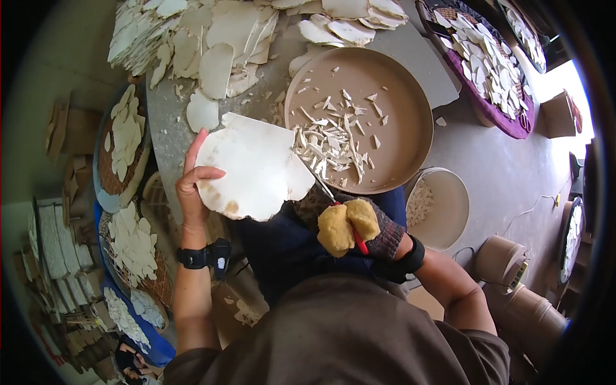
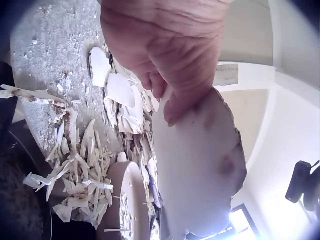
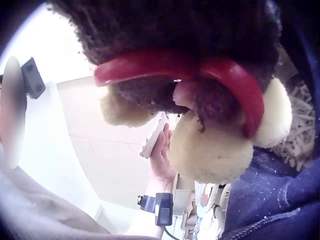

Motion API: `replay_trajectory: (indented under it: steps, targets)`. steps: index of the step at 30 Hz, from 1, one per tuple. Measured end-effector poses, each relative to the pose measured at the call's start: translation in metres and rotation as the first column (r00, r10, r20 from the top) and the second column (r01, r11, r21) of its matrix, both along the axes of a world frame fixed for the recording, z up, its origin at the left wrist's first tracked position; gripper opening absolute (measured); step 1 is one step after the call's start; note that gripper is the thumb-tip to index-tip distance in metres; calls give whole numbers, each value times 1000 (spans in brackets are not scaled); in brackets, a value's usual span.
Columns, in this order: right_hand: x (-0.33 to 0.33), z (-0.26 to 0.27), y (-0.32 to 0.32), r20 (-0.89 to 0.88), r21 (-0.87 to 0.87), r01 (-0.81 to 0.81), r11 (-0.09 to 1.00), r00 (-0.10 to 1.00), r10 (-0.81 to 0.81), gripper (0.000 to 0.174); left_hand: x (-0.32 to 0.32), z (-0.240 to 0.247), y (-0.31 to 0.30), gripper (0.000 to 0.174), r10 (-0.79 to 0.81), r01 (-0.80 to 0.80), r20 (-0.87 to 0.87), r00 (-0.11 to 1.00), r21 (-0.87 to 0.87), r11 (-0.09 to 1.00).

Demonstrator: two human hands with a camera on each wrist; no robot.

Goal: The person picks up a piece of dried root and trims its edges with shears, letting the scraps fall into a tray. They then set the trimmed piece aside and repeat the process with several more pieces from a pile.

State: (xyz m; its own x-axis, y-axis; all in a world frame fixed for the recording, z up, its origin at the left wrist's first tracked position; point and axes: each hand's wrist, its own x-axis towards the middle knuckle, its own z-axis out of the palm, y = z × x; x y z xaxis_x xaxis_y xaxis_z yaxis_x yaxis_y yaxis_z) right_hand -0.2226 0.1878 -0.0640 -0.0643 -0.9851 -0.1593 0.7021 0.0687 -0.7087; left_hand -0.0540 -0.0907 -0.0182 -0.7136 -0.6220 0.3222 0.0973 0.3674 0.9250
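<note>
My left hand (image 1: pixel 197 183) pinches a thin, stiff white sheet (image 1: pixel 256 167) with ragged edges and brownish stains; the thumb lies on its face. In the left wrist view, the same sheet (image 2: pixel 200 170) hangs from the thumb and fingers. My right hand (image 1: pixel 387 226), in a dark knitted glove, grips red-handled scissors (image 1: pixel 360 242). Yellow foam pads (image 1: pixel 337 231) cover part of that hand. The scissor blades (image 1: pixel 325 186) reach the sheet's lower right edge. From the right wrist, the red handle loops (image 3: pixel 150 67) show around the gloved fingers, with yellow foam (image 3: pixel 212 150) below.
A round brown tray (image 1: pixel 404 154) holds narrow white offcuts just beyond the sheet. Stacked white sheets (image 1: pixel 231 29) cover the far table. A bucket (image 1: pixel 452 212) with pale scraps stands at right. Baskets of white pieces (image 1: pixel 131 240) line the left, and a purple-edged basket (image 1: pixel 478 112) sits far right.
</note>
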Motion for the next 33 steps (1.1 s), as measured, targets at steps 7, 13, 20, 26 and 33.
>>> replay_trajectory:
  steps: [7,13,20,26,33]
  targets:
    - [8,-27,-7,-186,-180,173,968,961,-206,26,17,-9,17,29,162,-167,42,986,261,951]
    - [6,-27,-7,-410,-67,83,994,906,-104,24,13,15,46,49,155,-155,59,986,656,738]
    - [24,-62,-18,60,-130,185,974,982,-178,28,26,10,60,57,34,-143,173,984,669,729]
    - [20,-50,-24,-8,-184,156,970,987,-160,28,31,9,66,61,-61,-106,206,977,709,697]
    - [25,-70,-29,618,-199,206,958,785,-40,26,29,2,63,57,127,-214,178,976,660,720]
